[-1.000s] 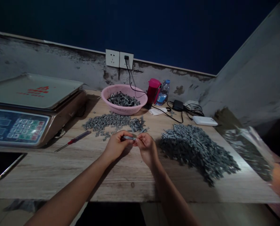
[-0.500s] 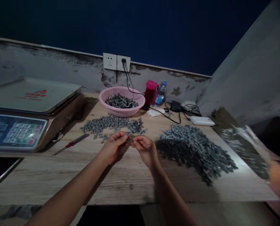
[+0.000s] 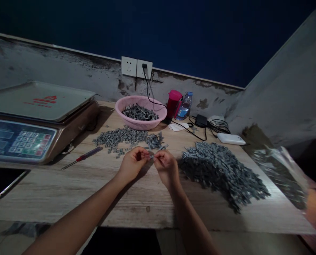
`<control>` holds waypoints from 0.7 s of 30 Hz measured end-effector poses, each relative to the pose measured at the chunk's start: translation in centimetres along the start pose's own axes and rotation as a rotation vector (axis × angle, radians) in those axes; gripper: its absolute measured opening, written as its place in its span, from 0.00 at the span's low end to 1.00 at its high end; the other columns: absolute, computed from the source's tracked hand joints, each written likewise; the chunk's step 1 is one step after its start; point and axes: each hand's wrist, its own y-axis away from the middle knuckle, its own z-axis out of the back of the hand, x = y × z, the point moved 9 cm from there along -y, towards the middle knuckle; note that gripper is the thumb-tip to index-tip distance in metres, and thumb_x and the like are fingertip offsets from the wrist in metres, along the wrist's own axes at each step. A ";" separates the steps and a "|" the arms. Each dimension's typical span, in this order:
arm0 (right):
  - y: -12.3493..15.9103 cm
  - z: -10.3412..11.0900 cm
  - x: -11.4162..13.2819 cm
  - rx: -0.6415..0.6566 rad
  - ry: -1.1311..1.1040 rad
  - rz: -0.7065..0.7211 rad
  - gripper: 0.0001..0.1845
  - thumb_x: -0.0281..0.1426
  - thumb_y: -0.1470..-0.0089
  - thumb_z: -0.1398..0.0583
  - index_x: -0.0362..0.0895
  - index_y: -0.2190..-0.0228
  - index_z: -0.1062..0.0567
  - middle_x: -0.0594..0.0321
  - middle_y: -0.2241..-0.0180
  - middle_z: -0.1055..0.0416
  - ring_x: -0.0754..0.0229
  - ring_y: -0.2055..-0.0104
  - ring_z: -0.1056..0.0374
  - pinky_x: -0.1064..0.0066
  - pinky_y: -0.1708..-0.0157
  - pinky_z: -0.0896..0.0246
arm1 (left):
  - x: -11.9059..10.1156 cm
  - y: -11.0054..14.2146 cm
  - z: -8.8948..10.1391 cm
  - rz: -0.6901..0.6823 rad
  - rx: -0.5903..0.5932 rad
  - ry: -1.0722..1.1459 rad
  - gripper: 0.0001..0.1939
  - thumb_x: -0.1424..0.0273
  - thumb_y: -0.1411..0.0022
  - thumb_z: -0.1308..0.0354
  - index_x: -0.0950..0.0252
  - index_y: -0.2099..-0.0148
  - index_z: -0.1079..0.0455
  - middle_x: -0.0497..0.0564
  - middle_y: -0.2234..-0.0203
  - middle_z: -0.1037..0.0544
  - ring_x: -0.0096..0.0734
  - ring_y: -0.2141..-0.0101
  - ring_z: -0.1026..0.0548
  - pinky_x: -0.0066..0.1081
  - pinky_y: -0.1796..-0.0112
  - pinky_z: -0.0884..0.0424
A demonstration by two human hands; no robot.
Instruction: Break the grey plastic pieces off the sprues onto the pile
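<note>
My left hand (image 3: 135, 163) and my right hand (image 3: 166, 167) meet above the middle of the table, fingertips pinched close together. Between them is a small grey part (image 3: 152, 156), gripped from both sides; its exact shape is too small to make out. Just beyond my fingers lie a scatter of small grey pieces (image 3: 120, 137) and a little heap of longer grey strips (image 3: 154, 140). To the right of my right hand spreads a large pile of grey parts (image 3: 219, 170).
A pink basket (image 3: 141, 124) holding grey strips stands at the back. Left are a weighing scale (image 3: 41, 120), a screwdriver (image 3: 82, 157) and a dark tablet-like device (image 3: 5, 182). Behind stand a red cup (image 3: 173, 104) and a water bottle (image 3: 185, 106), with cables (image 3: 213, 124) and a white box (image 3: 231, 139).
The view has turned slightly, so the scene sits a little differently. Both hands stay together, fingertips moved slightly, with the small grey part now showing between them.
</note>
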 end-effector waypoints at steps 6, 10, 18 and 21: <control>0.6 0.0 1.7 -0.013 0.147 0.171 0.09 0.25 0.53 0.43 0.48 0.68 0.27 0.62 0.70 0.30 0.60 0.71 0.34 0.70 0.68 0.38 | -0.1 0.2 0.1 -0.068 0.002 -0.129 0.09 0.73 0.51 0.41 0.64 0.64 0.33 0.47 0.73 0.26 0.27 0.70 0.28 0.27 0.67 0.32; 0.6 -0.4 0.4 0.005 0.185 0.099 0.12 0.25 0.52 0.43 0.47 0.63 0.28 0.62 0.70 0.28 0.61 0.71 0.33 0.70 0.67 0.37 | -0.5 0.4 0.0 -0.107 0.005 -0.285 0.09 0.74 0.50 0.42 0.64 0.64 0.33 0.47 0.72 0.26 0.28 0.70 0.27 0.28 0.66 0.32; 0.4 -1.0 -1.3 0.063 0.095 -0.076 0.15 0.24 0.58 0.44 0.46 0.64 0.31 0.67 0.75 0.31 0.63 0.76 0.34 0.71 0.71 0.38 | -1.3 0.7 -0.7 -0.166 0.068 -0.458 0.08 0.76 0.49 0.45 0.62 0.64 0.32 0.46 0.71 0.25 0.28 0.69 0.27 0.27 0.66 0.32; 0.5 -1.3 -2.7 0.073 -0.044 -0.186 0.16 0.25 0.60 0.43 0.46 0.64 0.33 0.67 0.76 0.32 0.63 0.76 0.35 0.73 0.73 0.39 | -1.1 0.8 -0.7 -0.140 0.076 -0.415 0.07 0.74 0.48 0.45 0.63 0.64 0.32 0.47 0.71 0.25 0.29 0.69 0.27 0.27 0.66 0.32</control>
